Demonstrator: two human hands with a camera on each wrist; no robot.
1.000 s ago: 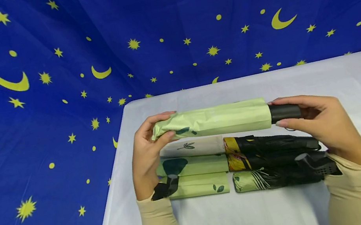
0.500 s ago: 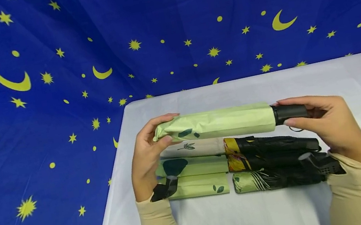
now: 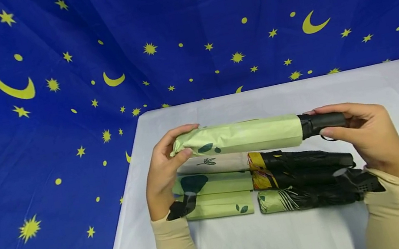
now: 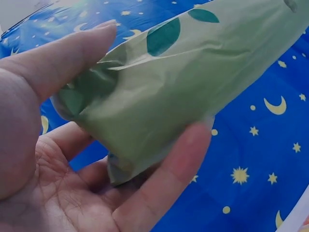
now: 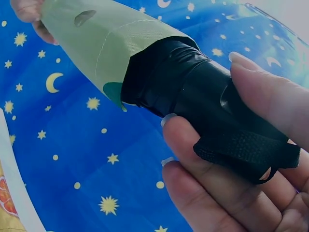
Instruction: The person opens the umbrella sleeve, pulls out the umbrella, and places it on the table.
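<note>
A light green umbrella sleeve [image 3: 249, 136] with dark leaf prints is held level above the table. My left hand [image 3: 162, 172] grips its crumpled closed end between thumb and fingers. Out of the sleeve's right end sticks a folded black umbrella [image 3: 322, 122]. My right hand [image 3: 377, 134] holds the umbrella's handle, thumb on the near side and fingers behind. In the right wrist view, a short band of black canopy [image 5: 161, 72] shows past the sleeve's hem, and a black strap [image 5: 241, 150] hangs across the fingers. Most of the umbrella is hidden inside the sleeve.
Flat sleeves lie stacked front to back on the left: white [image 3: 216, 164], green with a big dark leaf [image 3: 215, 182] and light green [image 3: 225, 205]. Right of them lie two black-and-yellow folded umbrellas [image 3: 304, 159] and a green-and-black one [image 3: 306, 197] on the white table [image 3: 282, 242].
My right hand has moved to the right with the handle, and some black canopy now shows between handle and sleeve. My left hand has barely moved and keeps the sleeve's end.
</note>
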